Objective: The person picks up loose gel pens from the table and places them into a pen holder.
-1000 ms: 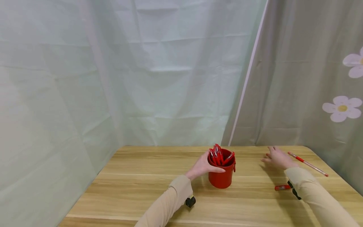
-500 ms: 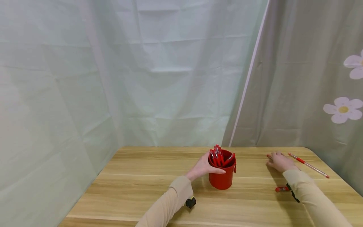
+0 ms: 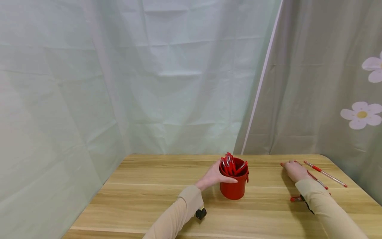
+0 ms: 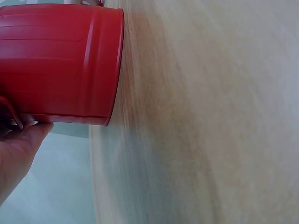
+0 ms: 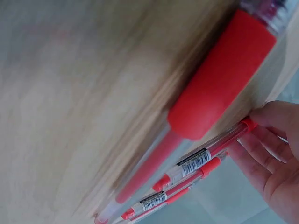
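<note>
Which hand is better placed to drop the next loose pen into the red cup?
The right hand, probably. Its fingers already touch a pen on the table, while the left hand grips the red cup, steadying it.

A light wooden surface (image 3: 143, 186) with streaked grain fills the lower part of the frame. Behind it, pale green cloth (image 3: 134, 83) hangs in soft folds across the left and centre. On the right hangs a grey-green curtain (image 3: 313, 99) printed with white flowers (image 3: 360, 114). Even, soft light throughout.
</note>
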A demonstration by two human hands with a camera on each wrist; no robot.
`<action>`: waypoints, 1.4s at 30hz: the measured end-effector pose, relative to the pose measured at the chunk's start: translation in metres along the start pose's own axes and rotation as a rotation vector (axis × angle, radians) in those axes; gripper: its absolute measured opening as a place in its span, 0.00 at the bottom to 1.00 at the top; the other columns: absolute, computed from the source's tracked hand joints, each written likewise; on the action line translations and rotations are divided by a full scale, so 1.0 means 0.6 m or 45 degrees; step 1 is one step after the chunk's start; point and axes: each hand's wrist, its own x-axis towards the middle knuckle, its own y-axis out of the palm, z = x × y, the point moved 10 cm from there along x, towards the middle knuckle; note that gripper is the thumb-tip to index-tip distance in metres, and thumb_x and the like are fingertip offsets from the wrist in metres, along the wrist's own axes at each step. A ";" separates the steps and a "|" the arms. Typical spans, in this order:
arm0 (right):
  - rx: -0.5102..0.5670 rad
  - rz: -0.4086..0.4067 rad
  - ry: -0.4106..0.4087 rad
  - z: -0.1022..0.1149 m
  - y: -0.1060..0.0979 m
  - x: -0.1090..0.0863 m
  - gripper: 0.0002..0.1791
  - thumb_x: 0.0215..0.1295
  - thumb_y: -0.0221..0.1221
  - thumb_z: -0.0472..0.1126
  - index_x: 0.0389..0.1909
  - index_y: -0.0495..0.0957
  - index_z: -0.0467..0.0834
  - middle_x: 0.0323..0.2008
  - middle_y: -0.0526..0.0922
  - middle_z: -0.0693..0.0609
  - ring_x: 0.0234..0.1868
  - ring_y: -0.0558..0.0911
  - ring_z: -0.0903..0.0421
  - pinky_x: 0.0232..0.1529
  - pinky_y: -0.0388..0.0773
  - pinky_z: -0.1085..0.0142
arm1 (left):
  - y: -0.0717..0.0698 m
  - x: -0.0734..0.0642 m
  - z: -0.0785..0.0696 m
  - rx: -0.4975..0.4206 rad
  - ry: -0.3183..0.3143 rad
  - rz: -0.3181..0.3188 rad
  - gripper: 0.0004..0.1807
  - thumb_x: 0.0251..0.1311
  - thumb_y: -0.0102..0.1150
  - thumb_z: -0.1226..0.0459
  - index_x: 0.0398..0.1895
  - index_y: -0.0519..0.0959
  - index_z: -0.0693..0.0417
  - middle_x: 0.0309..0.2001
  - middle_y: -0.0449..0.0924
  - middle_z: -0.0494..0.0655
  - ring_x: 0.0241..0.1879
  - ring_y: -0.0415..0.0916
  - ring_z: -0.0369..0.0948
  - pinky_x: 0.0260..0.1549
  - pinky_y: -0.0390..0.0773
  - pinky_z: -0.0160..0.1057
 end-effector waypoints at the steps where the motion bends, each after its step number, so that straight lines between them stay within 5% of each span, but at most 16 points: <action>1: 0.005 -0.006 -0.004 0.000 -0.001 0.000 0.09 0.58 0.52 0.26 0.36 0.79 0.33 0.28 0.74 0.33 0.32 0.75 0.35 0.23 0.72 0.45 | 0.000 0.000 0.000 0.003 -0.002 -0.001 0.38 0.37 0.74 0.60 0.55 0.66 0.44 0.47 0.72 0.32 0.45 0.70 0.34 0.44 0.70 0.36; 5: 0.020 -0.024 0.011 -0.006 -0.003 -0.001 0.05 0.58 0.53 0.26 0.31 0.77 0.33 0.26 0.74 0.35 0.29 0.75 0.37 0.21 0.72 0.48 | 0.001 0.000 -0.004 0.005 0.017 0.003 0.38 0.38 0.74 0.60 0.55 0.66 0.45 0.48 0.72 0.33 0.46 0.70 0.33 0.44 0.69 0.36; 9: 0.014 -0.015 0.026 -0.015 0.000 0.000 0.03 0.55 0.54 0.24 0.25 0.74 0.33 0.23 0.72 0.40 0.25 0.75 0.41 0.20 0.71 0.50 | 0.001 -0.010 -0.034 -0.012 0.041 0.024 0.38 0.39 0.73 0.63 0.57 0.65 0.53 0.50 0.72 0.40 0.47 0.70 0.37 0.44 0.69 0.35; 16: 0.042 -0.062 0.028 -0.019 -0.014 0.000 0.06 0.50 0.57 0.24 0.21 0.72 0.35 0.20 0.65 0.46 0.20 0.71 0.47 0.17 0.68 0.53 | 0.002 0.001 -0.002 -0.013 0.024 0.006 0.37 0.38 0.73 0.63 0.56 0.66 0.47 0.48 0.72 0.34 0.45 0.70 0.34 0.44 0.70 0.36; 21: 0.025 -0.121 0.001 -0.011 -0.035 0.003 0.06 0.47 0.59 0.24 0.22 0.73 0.36 0.20 0.67 0.46 0.20 0.72 0.46 0.18 0.69 0.50 | 0.002 -0.001 -0.003 -0.010 0.013 0.003 0.38 0.38 0.73 0.62 0.56 0.65 0.46 0.48 0.72 0.33 0.45 0.69 0.33 0.44 0.69 0.36; 30: 0.115 -0.178 -0.099 0.024 -0.067 0.014 0.09 0.42 0.62 0.25 0.26 0.72 0.32 0.22 0.67 0.47 0.21 0.71 0.50 0.18 0.69 0.56 | 0.001 -0.018 -0.051 -0.015 0.030 0.037 0.38 0.41 0.72 0.64 0.58 0.64 0.57 0.50 0.72 0.44 0.47 0.70 0.39 0.44 0.69 0.36; 42: 0.261 -0.205 -0.113 0.075 -0.105 0.038 0.17 0.48 0.59 0.27 0.41 0.73 0.27 0.31 0.74 0.41 0.29 0.75 0.46 0.27 0.72 0.54 | 0.003 0.004 -0.002 -0.015 0.012 0.008 0.37 0.38 0.74 0.60 0.55 0.66 0.45 0.48 0.72 0.34 0.45 0.70 0.34 0.44 0.70 0.37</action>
